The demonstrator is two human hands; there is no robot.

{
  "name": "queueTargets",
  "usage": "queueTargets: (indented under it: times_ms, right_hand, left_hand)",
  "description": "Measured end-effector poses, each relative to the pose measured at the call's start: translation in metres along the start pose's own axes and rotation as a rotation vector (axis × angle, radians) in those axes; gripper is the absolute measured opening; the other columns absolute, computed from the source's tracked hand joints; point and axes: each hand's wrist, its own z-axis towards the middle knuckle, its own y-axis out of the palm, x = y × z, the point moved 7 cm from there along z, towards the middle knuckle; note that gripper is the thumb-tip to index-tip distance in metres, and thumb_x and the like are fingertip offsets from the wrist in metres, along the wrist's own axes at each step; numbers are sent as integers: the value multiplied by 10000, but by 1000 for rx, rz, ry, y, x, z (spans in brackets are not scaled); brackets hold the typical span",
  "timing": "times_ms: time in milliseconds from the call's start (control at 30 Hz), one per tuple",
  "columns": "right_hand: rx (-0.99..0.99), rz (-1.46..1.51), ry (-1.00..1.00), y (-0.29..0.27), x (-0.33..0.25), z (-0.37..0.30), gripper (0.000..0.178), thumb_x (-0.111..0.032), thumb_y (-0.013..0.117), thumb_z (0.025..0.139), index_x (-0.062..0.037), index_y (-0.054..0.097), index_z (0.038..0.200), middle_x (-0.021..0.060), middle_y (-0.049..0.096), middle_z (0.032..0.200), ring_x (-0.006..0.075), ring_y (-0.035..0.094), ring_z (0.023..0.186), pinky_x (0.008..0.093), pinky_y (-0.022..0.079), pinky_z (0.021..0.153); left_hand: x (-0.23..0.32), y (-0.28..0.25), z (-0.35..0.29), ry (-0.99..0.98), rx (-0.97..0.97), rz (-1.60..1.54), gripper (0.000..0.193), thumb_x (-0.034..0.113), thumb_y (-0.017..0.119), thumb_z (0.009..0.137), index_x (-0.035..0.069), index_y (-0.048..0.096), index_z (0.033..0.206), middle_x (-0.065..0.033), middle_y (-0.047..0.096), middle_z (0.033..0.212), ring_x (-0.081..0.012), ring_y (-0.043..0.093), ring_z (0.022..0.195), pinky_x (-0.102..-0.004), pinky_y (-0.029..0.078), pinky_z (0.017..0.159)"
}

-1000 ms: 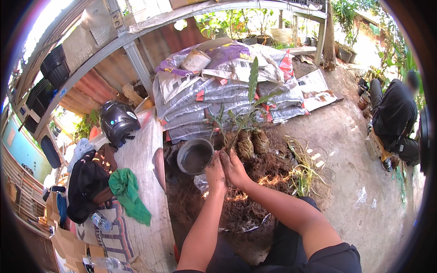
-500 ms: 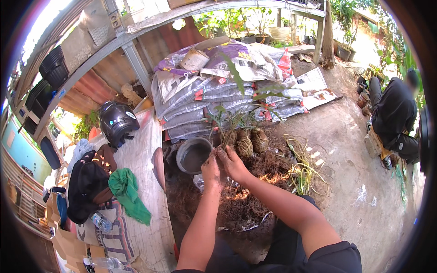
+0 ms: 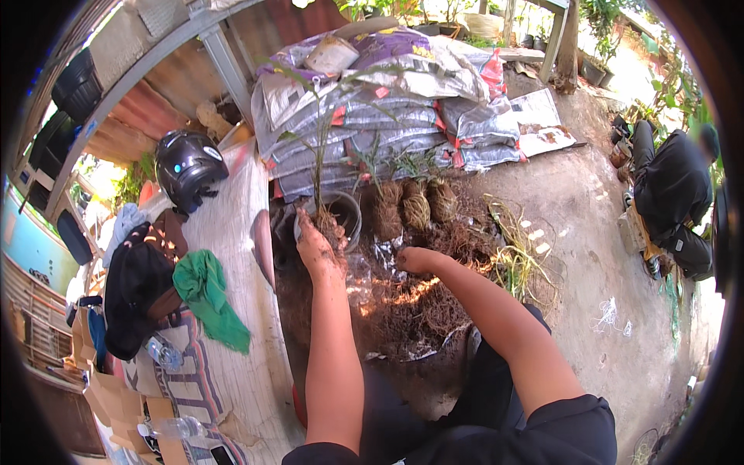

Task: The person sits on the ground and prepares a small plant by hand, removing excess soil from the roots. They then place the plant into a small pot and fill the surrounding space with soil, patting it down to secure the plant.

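My left hand (image 3: 319, 249) grips a tall, thin leafy plant (image 3: 318, 167) by its brown root end, upright in front of the grey bucket (image 3: 353, 213). The bucket's rim shows behind the plant, its inside partly hidden. Lower and to the right, my right hand (image 3: 416, 260) is closed above the dark root fibre (image 3: 430, 310) heaped on the ground; whatever its fingers hold is hidden. Crumpled shiny plastic (image 3: 387, 249) lies right beside its fingertips. Several brown wrapped root balls (image 3: 416, 208) with green shoots stand in a row beyond it.
Stacked grey sacks (image 3: 387, 116) rise behind the root balls. Pale, stringy plant strands (image 3: 511, 271) lie at right. Left is a covered platform with a black helmet (image 3: 190, 167), green cloth (image 3: 209, 294) and plastic bottle (image 3: 164, 353). A seated person (image 3: 674, 194) is at far right.
My hands have separated. The left has moved left and slightly up with the plant, in front of the bucket; the right has moved right and stays low over the root fibre.
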Motion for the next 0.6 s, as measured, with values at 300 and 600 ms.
queueTargets:
  times_ms: [300, 600]
  right_hand:
    - [-70, -158, 187, 150, 52, 29, 298, -164, 508, 873, -16, 627, 1102, 217, 636, 1107, 353, 605, 1048, 455, 476, 923]
    - [172, -356, 252, 179, 74, 38, 538, -203, 534, 892, -135, 394, 1407, 90, 376, 1471, 281, 310, 1389, 461, 314, 1076]
  left_hand:
    - [0, 4, 8, -72, 24, -47, 448, 522, 438, 964, 86, 532, 923, -45, 555, 699, -173, 532, 536, -283, 340, 405]
    - [10, 11, 5, -134, -47, -132, 454, 547, 431, 961, 104, 517, 913, -42, 530, 688, -163, 511, 521, -254, 355, 382]
